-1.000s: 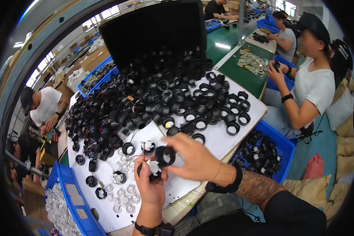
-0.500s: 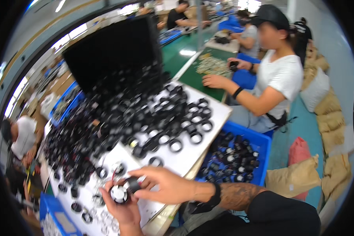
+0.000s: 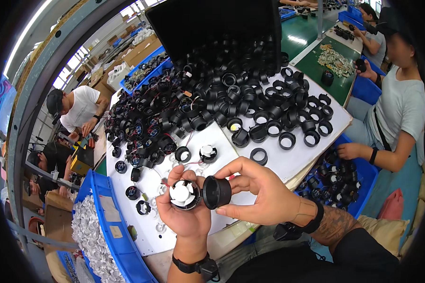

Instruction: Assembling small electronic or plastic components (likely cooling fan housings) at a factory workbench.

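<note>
My left hand grips 1 small round black fan w/ white plastic blades, fingers curled round its rim, blades facing up at me. My right hand pinches 1 black plastic cylindrical cap btwn thumb and fingertips, held just beside the fan, touching or nearly so; can't tell which. Both sit above the near edge of the white table. 1 black wristband on each wrist. On the table just beyond the hands: 1 loose black ring, 1 more white-bladed fan, 1 open black ring housing. Further out, a big heap of black ring housings, too many to count. 1 blue plastic bin of small white parts to my left, 1 blue bin of black fans to my right, w/ a co-worker's hand reaching at it.
</note>
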`<state>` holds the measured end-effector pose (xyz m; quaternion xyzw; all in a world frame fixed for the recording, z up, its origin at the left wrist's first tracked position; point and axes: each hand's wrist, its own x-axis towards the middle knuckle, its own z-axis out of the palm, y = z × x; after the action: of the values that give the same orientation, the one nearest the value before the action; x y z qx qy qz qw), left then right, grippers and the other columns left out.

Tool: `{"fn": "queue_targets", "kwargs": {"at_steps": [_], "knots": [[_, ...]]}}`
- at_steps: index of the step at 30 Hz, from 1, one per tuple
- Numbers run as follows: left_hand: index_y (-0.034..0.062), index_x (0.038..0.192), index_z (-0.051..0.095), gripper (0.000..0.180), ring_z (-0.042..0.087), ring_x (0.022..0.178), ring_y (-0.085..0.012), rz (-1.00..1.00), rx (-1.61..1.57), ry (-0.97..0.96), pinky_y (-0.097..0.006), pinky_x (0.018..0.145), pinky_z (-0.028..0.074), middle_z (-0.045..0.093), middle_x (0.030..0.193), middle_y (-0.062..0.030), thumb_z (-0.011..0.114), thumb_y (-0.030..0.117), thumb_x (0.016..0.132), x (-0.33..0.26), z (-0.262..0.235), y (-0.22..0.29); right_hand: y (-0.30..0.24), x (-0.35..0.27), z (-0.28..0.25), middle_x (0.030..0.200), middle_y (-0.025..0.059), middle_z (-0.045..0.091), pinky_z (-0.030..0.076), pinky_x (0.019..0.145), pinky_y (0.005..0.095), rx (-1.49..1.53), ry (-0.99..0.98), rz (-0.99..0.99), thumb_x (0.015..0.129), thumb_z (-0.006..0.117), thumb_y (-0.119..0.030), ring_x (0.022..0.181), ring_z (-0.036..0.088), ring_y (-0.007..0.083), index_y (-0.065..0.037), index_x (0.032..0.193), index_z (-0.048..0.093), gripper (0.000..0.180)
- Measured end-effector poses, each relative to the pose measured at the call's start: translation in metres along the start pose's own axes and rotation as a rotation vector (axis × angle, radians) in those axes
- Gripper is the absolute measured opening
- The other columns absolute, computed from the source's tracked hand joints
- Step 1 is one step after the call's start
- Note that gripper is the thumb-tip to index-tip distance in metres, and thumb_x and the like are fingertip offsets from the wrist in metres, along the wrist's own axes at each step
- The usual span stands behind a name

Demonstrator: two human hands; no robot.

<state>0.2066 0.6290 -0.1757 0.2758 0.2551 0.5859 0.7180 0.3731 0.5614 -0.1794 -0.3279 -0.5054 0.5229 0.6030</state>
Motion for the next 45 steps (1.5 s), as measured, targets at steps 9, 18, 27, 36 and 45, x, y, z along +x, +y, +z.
{"fn": "queue_targets", "kwargs": {"at_steps": [9, 18, 27, 36, 45], "knots": [[0.0024, 0.106, 0.064, 0.046, 0.058, 0.081, -0.0243, 0.257, 0.148, -0.046, -0.038, 0.071, 0.049, 0.06, 0.097, -0.0104, 0.033, 0.036, 0.109, 0.003, -0.007, -0.002, 0.007, 0.001, 0.011, 0.126, 0.0128, 0.062, 0.057, 0.104, 0.0386, 0.018, -0.01, -0.042, 0.087, 0.085, -0.008, 0.116, 0.069, 0.0211, 0.005, 0.131, 0.052, 0.056], [-0.0093, 0.138, 0.054, 0.062, 0.063, 0.124, -0.0326, 0.36, 0.687, -0.422, -0.043, 0.107, 0.049, 0.06, 0.14, -0.0284, 0.033, 0.043, 0.112, -0.01, -0.015, -0.023, 0.016, -0.004, 0.009, 0.112, 0.0128, 0.065, 0.059, 0.091, 0.034, -0.372, 0.111, -0.206, 0.083, 0.087, -0.013, 0.102, 0.072, 0.0236, -0.001, 0.124, 0.066, 0.048], [0.0027, 0.125, 0.073, 0.041, 0.066, 0.123, -0.0393, 0.165, 1.329, -0.813, -0.043, 0.107, 0.048, 0.068, 0.133, -0.0246, 0.065, 0.024, 0.091, 0.013, -0.047, 0.02, -0.015, -0.114, -0.104, 0.083, 0.0011, 0.064, 0.05, 0.064, 0.0261, -0.599, -0.036, 0.267, 0.081, 0.09, -0.02, 0.072, 0.062, 0.0099, -0.005, 0.115, 0.071, 0.042], [-0.0016, 0.11, 0.071, 0.048, 0.063, 0.102, -0.0311, 0.682, 1.97, -0.487, -0.042, 0.086, 0.053, 0.068, 0.109, -0.0159, 0.089, 0.026, 0.075, 0.1, -0.033, -0.008, -0.011, -0.19, -0.164, 0.095, 0.0133, 0.071, 0.055, 0.065, 0.0323, -1.397, 0.61, 0.404, 0.078, 0.086, -0.014, 0.072, 0.068, 0.022, -0.002, 0.109, 0.069, 0.037], [0.0022, 0.123, 0.063, 0.058, 0.064, 0.108, -0.026, 0.605, 1.619, -0.359, -0.039, 0.094, 0.052, 0.068, 0.113, -0.0132, 0.09, 0.015, 0.073, 0.088, -0.047, 0.013, 0.038, -0.028, -0.092, 0.102, 0.0103, 0.067, 0.052, 0.08, 0.0423, -1.234, 0.303, -0.133, 0.081, 0.082, -0.023, 0.089, 0.068, 0.0314, -0.007, 0.117, 0.069, 0.041]]}}
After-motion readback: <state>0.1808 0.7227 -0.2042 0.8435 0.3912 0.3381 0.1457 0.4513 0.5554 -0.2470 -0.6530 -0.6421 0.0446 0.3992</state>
